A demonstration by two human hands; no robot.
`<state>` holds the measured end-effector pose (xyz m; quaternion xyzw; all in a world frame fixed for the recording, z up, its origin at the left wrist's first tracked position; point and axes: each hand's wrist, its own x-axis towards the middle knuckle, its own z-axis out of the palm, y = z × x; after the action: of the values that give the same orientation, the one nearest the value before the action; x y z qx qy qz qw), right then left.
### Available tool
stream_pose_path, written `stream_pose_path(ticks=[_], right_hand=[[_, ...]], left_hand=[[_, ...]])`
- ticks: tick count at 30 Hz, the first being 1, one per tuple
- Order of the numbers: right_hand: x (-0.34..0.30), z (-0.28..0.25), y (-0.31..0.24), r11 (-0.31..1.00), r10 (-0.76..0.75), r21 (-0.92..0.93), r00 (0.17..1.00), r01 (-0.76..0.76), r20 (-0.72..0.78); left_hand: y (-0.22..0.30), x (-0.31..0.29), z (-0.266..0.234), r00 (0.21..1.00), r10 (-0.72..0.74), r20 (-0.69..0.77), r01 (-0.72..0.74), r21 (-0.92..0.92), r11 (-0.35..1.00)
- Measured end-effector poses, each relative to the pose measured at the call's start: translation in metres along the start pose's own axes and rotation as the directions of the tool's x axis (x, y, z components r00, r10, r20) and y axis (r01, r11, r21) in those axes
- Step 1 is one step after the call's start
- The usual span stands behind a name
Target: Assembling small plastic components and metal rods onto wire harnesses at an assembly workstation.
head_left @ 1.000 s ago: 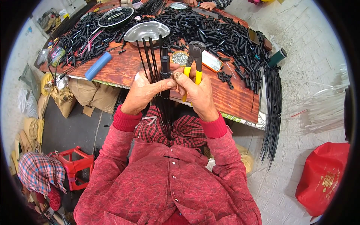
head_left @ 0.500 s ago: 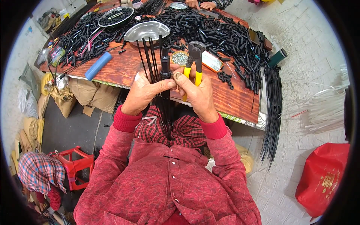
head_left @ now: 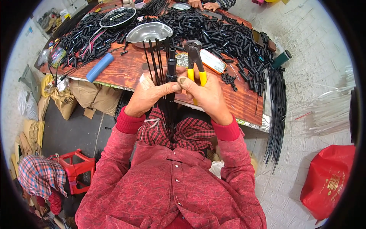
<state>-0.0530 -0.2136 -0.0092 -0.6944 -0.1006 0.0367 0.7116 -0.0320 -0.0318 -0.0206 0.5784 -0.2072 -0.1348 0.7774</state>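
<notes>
My left hand is closed around a bundle of thin black rods and an upright black tubular fitting. The rods run down below the hand toward my lap. In my closed right hand is a pair of end-cutting pliers with yellow handles, its dark jaws pointing up. My right thumb and fingertips meet the left thumb at the lower part of the fitting. Whether a small piece sits between those fingertips is hidden. Just behind the hands, a round dish of small shiny parts is partly covered.
Black tubular parts are heaped across the wooden table. A steel bowl, blue cylinder and white tray lie nearer. Long black rods hang off the right edge. Another person's hands are at the far side.
My right hand and the pliers have shifted slightly right, with the pliers' jaws now tilted more to the left. The fitting and rods have moved a little right.
</notes>
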Motion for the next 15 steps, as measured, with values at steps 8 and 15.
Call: stream_pose_path(ticks=[8, 15], right_hand=[[-0.019, -0.047, -0.013, 0.947, 0.301, -0.192, 0.920, -0.257, 0.252], [-0.024, -0.054, -0.023, 0.890, 0.421, -0.349, 0.826, -0.295, 0.374]], left_hand=[[0.000, -0.005, -0.012, 0.998, 0.013, 0.061, -0.014, 0.025, 1.000], [-0.008, -0.005, -0.015, 0.990, 0.061, 0.126, -0.068, 0.054, 0.996]])
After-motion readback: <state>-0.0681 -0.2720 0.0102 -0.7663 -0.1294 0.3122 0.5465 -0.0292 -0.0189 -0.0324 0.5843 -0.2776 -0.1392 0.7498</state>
